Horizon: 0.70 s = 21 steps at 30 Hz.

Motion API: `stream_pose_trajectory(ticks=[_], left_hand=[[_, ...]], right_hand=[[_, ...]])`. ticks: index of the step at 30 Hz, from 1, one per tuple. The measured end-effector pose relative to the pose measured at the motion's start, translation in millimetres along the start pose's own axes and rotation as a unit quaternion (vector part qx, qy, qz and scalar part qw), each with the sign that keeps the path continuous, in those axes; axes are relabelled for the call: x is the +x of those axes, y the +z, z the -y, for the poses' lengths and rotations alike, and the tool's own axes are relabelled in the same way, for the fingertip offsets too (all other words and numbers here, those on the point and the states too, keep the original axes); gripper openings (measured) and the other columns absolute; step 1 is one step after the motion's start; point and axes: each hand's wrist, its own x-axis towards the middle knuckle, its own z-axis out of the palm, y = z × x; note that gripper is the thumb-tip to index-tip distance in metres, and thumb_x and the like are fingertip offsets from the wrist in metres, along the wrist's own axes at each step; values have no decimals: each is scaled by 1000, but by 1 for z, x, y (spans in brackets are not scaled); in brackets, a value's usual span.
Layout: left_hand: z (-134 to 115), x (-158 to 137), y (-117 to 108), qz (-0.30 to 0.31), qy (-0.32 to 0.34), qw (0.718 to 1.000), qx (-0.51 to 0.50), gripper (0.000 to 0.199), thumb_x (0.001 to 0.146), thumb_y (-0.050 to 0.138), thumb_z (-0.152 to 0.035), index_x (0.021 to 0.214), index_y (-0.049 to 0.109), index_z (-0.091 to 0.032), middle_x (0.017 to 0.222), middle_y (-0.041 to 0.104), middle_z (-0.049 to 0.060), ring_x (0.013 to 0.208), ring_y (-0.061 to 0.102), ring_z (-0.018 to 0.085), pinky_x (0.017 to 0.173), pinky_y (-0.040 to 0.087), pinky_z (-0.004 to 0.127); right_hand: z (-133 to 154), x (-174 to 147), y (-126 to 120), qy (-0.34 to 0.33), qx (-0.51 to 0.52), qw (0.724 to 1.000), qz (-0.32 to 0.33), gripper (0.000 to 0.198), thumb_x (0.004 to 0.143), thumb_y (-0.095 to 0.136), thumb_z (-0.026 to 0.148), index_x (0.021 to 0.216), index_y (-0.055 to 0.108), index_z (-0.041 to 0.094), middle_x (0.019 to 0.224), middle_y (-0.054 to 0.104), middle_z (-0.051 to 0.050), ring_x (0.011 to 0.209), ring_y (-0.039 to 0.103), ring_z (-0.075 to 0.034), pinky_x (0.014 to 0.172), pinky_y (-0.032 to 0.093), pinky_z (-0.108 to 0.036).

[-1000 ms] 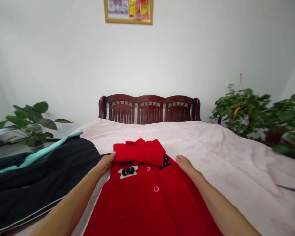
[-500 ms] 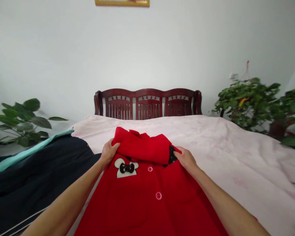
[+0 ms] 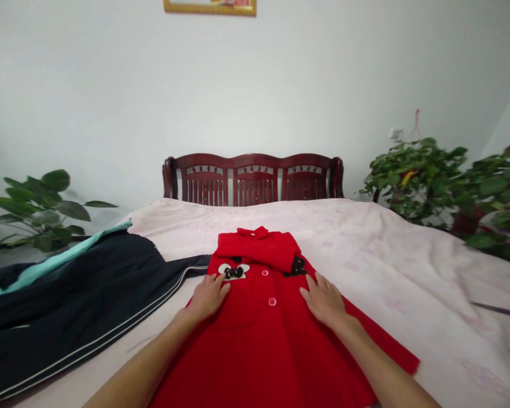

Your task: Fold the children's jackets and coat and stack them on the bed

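A red coat (image 3: 255, 345) lies spread before me, its top edge folded over at the far end near the collar (image 3: 254, 232). On its front are round buttons, a white patch (image 3: 233, 272) with a black bow, and a black patch (image 3: 297, 266) on the right. My left hand (image 3: 210, 296) rests open on the coat just below the white patch. Opposite it, my right hand (image 3: 324, 297) lies open below the black patch, fingers apart. Neither hand grips the cloth. The near end of the coat runs out of view.
On the left lies a dark navy garment (image 3: 80, 300) with white stripes and a turquoise edge. A pale bedsheet (image 3: 386, 260) covers the bed up to the wooden headboard (image 3: 255, 178). Leafy plants (image 3: 416, 175) stand at right, another plant (image 3: 46, 209) at left.
Both hands have let go of the coat's upper end and moved down toward me onto its front. The coat now lies lower and flatter on the bed.
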Motion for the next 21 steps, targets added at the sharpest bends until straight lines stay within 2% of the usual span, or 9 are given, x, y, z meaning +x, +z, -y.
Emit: stream_pose_trajectory(ticks=[2,4,7,14,21], left_hand=[[-3,-36,10,7,3,998,61,53,93,51,-41,141,55,-21,148,52,17,140,44,34,113,34,48],[-2,-65,13,3,15,993,118,56,95,47,-42,148,47,-22,155,43,16,145,37,33,117,28,50],[3,-95,9,-5,35,987,157,55,98,41,-41,150,44,-25,156,43,13,145,38,30,117,28,49],[9,-140,-9,-9,12,984,178,57,97,41,-43,151,43,-25,155,43,14,144,39,32,115,30,54],[7,-166,-20,-28,-44,984,170,52,95,40,-33,145,52,-23,153,47,12,143,40,32,113,31,54]], right_hand=[[2,-24,9,-24,-2,999,21,60,99,36,42,151,42,12,158,36,-17,147,30,-33,118,22,-49],[1,-46,12,-44,-3,999,22,61,99,34,42,152,40,13,158,36,-15,148,28,-32,120,19,-50],[-5,-75,11,-54,-7,998,11,61,98,34,43,153,40,17,159,35,-12,148,28,-30,120,20,-49],[-10,-121,9,-23,-26,999,-36,60,97,38,45,151,43,21,158,38,-10,146,33,-31,119,23,-52],[-10,-140,3,-9,3,997,-78,53,97,35,36,142,56,18,150,50,-8,140,44,-27,118,27,-45]])
